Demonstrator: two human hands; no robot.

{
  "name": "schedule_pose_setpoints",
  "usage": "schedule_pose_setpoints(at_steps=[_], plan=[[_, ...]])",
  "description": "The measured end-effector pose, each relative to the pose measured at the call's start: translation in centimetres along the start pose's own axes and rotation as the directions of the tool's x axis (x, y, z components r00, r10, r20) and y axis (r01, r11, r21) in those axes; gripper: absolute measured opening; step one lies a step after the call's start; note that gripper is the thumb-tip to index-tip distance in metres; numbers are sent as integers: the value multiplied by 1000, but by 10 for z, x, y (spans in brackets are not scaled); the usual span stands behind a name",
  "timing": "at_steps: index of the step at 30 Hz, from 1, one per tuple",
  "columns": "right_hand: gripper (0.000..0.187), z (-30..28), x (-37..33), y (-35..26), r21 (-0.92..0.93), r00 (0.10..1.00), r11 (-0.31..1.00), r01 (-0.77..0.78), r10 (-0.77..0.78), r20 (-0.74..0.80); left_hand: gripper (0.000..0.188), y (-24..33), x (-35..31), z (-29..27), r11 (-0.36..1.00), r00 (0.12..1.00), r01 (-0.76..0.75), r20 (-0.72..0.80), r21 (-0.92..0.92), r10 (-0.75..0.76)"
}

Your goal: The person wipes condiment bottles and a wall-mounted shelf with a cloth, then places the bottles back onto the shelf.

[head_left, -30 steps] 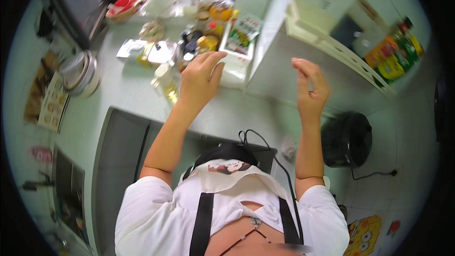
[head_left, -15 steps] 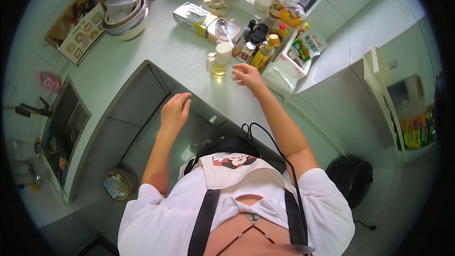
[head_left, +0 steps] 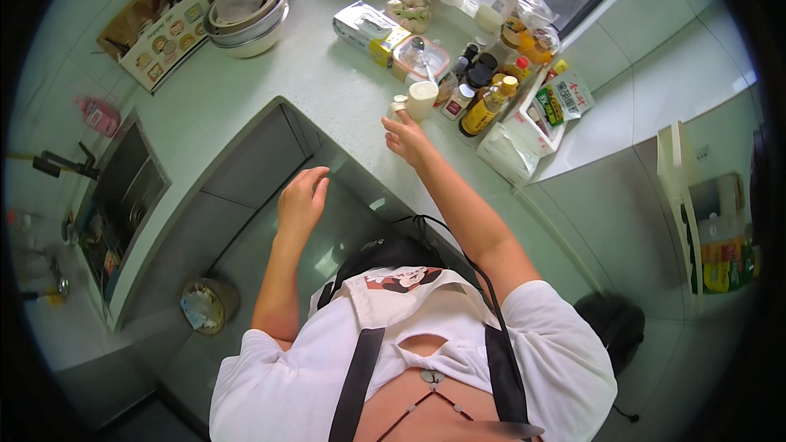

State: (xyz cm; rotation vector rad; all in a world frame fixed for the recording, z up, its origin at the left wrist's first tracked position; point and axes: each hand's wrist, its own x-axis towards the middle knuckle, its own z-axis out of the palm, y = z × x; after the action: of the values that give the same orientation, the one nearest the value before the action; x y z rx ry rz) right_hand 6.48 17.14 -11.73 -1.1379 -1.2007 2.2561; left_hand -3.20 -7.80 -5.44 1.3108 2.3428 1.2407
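My right hand (head_left: 405,138) reaches over the counter's near edge, fingers apart and nothing in it. Right behind its fingertips stands an oil dispenser (head_left: 422,98) with a cream-coloured top; the hand partly hides its lower part, and I cannot tell whether they touch. Just right of it are a small white-labelled jar (head_left: 457,102) and a yellow-capped sauce bottle (head_left: 489,106). My left hand (head_left: 303,196) hangs in the air before the counter, empty, its fingers loosely bent and the thumb apart.
Behind the dispenser sits a clear food box (head_left: 420,59) with a spoon, beside a white-and-yellow carton (head_left: 368,29). Stacked bowls (head_left: 250,20) stand far left, near the sink (head_left: 123,188). A white bin (head_left: 524,143) flanks the bottles at right. Below is a waste bin (head_left: 206,307).
My right hand has moved left, from beside the bottles to in front of the oil dispenser. The view has shifted slightly, and my left hand has hardly moved.
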Motion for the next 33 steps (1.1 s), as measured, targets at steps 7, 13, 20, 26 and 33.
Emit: schedule_pose_setpoints(at_steps=[7,13,20,26,33], plan=[[32,-25,-4,7,-176,980,984,28,-62,-190,18,15,29,41,991,990,-80,106,-109,92],[37,-100,-24,23,-712,866,676,190,-456,-202,18,27,36,81,977,957,-82,258,-195,131],[32,-122,-124,3,-653,844,704,278,-504,-184,18,69,49,116,921,906,-220,283,-321,315],[32,-149,-251,-42,-673,757,705,226,-561,-334,21,136,58,137,858,802,-244,403,-452,441],[28,-119,-394,-119,-591,559,730,342,-664,-496,40,255,39,116,559,536,-437,295,-704,791]])
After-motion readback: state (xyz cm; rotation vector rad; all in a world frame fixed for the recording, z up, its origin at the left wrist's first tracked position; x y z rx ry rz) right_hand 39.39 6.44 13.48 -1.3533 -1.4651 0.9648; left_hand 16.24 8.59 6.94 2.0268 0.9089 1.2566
